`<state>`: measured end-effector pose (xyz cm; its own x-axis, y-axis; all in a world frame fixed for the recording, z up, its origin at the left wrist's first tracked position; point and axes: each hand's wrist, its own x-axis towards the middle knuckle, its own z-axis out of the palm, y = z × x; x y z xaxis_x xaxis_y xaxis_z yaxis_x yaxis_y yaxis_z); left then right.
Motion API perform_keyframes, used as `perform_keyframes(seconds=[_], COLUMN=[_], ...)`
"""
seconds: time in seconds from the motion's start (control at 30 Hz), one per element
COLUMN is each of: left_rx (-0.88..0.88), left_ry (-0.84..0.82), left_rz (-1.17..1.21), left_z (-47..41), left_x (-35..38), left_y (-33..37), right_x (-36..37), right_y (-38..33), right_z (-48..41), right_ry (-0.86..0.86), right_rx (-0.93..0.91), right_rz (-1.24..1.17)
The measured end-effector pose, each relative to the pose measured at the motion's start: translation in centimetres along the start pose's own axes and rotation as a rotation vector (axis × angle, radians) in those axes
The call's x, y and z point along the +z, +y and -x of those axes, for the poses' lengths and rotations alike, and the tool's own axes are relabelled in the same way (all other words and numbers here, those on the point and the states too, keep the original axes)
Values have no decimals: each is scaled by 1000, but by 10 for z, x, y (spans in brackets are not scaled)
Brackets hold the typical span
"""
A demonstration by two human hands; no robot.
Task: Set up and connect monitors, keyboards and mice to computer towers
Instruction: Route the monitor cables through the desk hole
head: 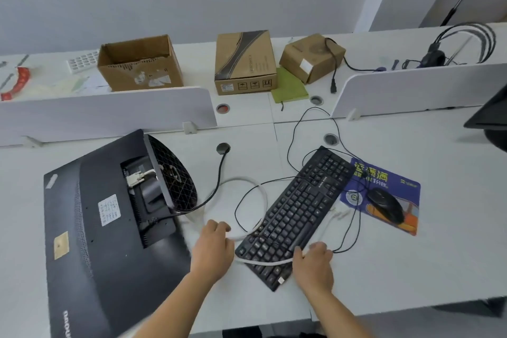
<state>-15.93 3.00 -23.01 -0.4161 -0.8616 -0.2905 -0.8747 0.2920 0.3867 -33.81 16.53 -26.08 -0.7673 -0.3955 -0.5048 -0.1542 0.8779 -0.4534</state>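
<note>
White cable [263, 262] | gripped between left hand [212, 247] and right hand [314, 261] | draped across keyboard [296, 214]

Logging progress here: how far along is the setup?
Done: white cable plugged into the face-down monitor. In hand: left hand and right hand hold that cable over the keyboard. Left: stand the monitor, connect keyboard and mouse (a USB plug lies loose); no tower shows.

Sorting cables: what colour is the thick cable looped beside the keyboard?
White cable, best seen in the head view.
</note>
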Motion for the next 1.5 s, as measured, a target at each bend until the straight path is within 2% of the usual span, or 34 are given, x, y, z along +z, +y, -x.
perform_keyframes(seconds=[0.1, 0.17, 0.27, 0.43, 0.53, 0.63, 0.77, 0.83, 0.93, 1.07, 1.23, 1.33, 1.43, 1.5], left_rx=[2, -20, -24, 55, 153, 197, 190, 152, 79, -91, -216, -278, -239, -198], left_ry=[-317, -408, -397, -376, -351, -294, -171, -107, 8, 157, 248, 120, -131, -213], left_rz=[-83, -112, -230, -417, -486, -312, -63, -3, 71, 302, 397, 277, 106, 34], left_z=[11, 18, 22, 28, 27, 28, 22, 15, 5, -6, -18, -27, -36, -39], left_x=[25, 39, 46, 52, 51, 44, 23, 12, 1, -7, -6, -1, 4, 6], left_y=[10, 21, 28, 31, 37, 45, 39, 34, 35, 36, 25, 6, -14, -19], right_x=[-10, -21, -33, -44, -39, -39, -56, -69, -94, -126, -148, -161, -178, -191], right_y=[18, 28, 33, 38, 36, 30, -5, -39, -93, -142, -171, -177, -176, -170], right_z=[-18, -26, -29, -25, -22, -22, -25, -22, -5, 23, 45, 44, 32, 21], right_ry=[-96, -208, -361, -536, -511, -446, -416, -387, -278, -222, -277, -234, -168, -119], right_rx=[177, 273, 353, 311, 319, 354, 432, 316, 5, -327, -499, -488, -452, -428], right_rz=[-334, -578, -762, -727, -652, -670, -992, -1094, -1101, -1158, -1260, -1296, -1339, -1360])
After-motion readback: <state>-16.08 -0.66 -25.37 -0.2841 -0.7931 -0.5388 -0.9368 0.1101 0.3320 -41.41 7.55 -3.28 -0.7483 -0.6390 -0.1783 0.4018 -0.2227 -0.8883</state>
